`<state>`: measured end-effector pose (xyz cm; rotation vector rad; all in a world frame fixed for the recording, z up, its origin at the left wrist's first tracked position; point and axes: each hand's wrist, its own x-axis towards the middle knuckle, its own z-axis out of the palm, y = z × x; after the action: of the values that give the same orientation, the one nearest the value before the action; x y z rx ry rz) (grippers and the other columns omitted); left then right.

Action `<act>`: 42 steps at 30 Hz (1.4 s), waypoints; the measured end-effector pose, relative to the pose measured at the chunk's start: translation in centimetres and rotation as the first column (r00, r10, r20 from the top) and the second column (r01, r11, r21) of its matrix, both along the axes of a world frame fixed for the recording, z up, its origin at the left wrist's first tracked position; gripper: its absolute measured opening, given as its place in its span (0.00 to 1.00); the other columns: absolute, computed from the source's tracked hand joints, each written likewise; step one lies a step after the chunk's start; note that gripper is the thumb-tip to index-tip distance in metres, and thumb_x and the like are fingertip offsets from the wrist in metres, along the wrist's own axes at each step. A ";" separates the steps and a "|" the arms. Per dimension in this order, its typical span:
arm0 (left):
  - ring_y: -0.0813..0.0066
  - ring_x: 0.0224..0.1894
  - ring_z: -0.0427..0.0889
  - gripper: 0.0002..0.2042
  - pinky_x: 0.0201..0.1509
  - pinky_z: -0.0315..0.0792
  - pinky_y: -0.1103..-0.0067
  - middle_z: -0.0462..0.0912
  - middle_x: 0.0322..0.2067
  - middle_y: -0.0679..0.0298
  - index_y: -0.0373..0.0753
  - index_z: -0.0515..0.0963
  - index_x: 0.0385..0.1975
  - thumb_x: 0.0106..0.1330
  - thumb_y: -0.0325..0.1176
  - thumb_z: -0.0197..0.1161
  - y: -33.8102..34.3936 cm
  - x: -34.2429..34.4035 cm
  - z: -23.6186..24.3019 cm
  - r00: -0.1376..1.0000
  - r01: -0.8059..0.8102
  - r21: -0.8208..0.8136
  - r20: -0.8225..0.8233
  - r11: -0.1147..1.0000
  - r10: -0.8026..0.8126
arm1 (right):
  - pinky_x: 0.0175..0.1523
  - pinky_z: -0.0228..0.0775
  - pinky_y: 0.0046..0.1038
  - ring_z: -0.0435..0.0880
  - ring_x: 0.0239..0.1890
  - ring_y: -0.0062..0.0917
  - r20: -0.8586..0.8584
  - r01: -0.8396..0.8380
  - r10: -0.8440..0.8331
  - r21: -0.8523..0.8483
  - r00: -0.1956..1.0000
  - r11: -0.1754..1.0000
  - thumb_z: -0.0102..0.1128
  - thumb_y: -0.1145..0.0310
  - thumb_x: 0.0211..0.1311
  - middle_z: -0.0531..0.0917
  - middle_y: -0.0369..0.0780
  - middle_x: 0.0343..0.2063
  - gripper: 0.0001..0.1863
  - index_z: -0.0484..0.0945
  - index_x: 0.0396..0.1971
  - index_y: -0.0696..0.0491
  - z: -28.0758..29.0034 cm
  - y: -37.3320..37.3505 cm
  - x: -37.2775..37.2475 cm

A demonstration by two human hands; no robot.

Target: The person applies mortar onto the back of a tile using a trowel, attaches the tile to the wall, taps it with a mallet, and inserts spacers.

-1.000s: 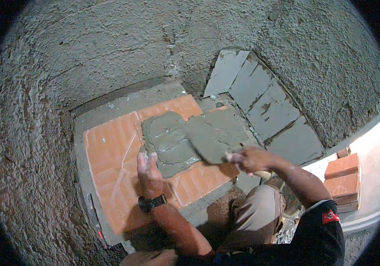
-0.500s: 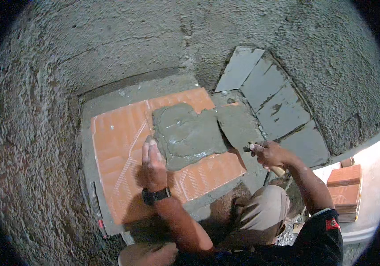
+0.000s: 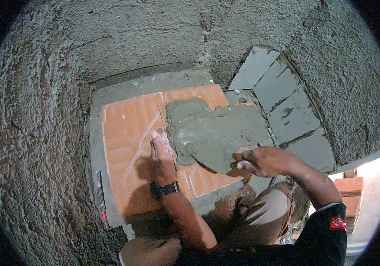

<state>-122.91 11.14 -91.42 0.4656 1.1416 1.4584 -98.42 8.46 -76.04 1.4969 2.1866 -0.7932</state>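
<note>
A thick layer of wet grey mortar [image 3: 216, 133] covers a tile whose orange edge [image 3: 161, 113] shows at its left side; it lies over larger orange tiles [image 3: 127, 133] turned ribbed side up. My left hand [image 3: 162, 153] stands on edge beside the mortar, fingers stretched out along the tile's left side, with mortar on the fingertips. My right hand [image 3: 265, 162] is closed round a trowel, mostly hidden by the hand and mortar. The trowel is at the near right part of the mortar layer.
Grey-smeared tiles [image 3: 287, 102] run along the right wall. Rough cement walls [image 3: 132, 35] rise behind and at both sides. A thin tool with a red end [image 3: 101, 199] lies at the left edge. Stacked orange tiles [image 3: 348, 195] stand at the right. My bent knee [image 3: 269, 204] is close by.
My right hand has moved the trowel left over the mortar, which now reaches further right as one smoother layer. My left hand stays beside the tile. The whole view has shifted slightly.
</note>
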 end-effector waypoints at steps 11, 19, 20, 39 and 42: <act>0.56 0.71 0.55 0.41 0.72 0.47 0.70 0.55 0.69 0.46 0.36 0.53 0.69 0.68 0.65 0.41 0.0 -0.3 -0.4 0.993 0.113 0.013 -0.020 0.994 -0.112 | 0.37 0.71 0.50 0.81 0.31 0.51 0.228 0.265 -0.378 0.406 0.897 0.874 0.47 0.53 0.70 0.80 0.53 0.24 0.20 0.76 0.41 0.57 -3.9 -3.1 6.4; 0.57 0.73 0.50 0.41 0.74 0.42 0.70 0.52 0.70 0.48 0.33 0.52 0.69 0.69 0.64 0.41 -0.1 0.5 0.0 0.990 0.112 0.015 -0.084 0.994 -0.111 | 0.38 0.73 0.49 0.82 0.34 0.50 0.082 0.208 -0.236 0.262 0.968 0.942 0.45 0.50 0.70 0.82 0.53 0.28 0.21 0.74 0.45 0.53 -4.3 -3.0 5.0; 0.58 0.73 0.51 0.41 0.73 0.43 0.71 0.53 0.70 0.48 0.33 0.52 0.69 0.69 0.63 0.42 0.0 0.5 -0.1 0.992 0.102 0.029 -0.079 0.994 -0.099 | 0.39 0.73 0.48 0.82 0.33 0.50 0.149 0.168 -0.213 0.264 0.966 0.950 0.45 0.49 0.70 0.81 0.52 0.26 0.22 0.75 0.45 0.53 -4.4 -2.8 5.1; 0.60 0.62 0.64 0.30 0.67 0.56 0.71 0.66 0.60 0.50 0.26 0.62 0.62 0.75 0.50 0.42 -0.8 3.2 2.0 0.806 0.199 0.073 -0.579 0.977 -0.121 | 0.30 0.66 0.32 0.74 0.22 0.24 -0.452 0.753 -0.653 0.065 0.607 0.655 0.50 0.46 0.64 0.76 0.37 0.18 0.26 0.79 0.26 0.58 -11.6 6.9 26.1; 0.55 0.52 0.73 0.28 0.59 0.64 0.70 0.75 0.49 0.45 0.25 0.68 0.55 0.75 0.50 0.41 -1.1 4.9 2.7 0.520 0.170 -0.014 -0.848 0.985 -0.102 | 0.34 0.68 0.38 0.76 0.24 0.36 -0.451 0.524 -0.405 0.175 0.795 0.834 0.48 0.47 0.64 0.78 0.47 0.21 0.27 0.79 0.29 0.59 -13.2 10.4 27.1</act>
<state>-118.01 10.09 -88.77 1.4090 1.7623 1.1064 -71.28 18.85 -89.20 2.2681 2.3134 -1.0409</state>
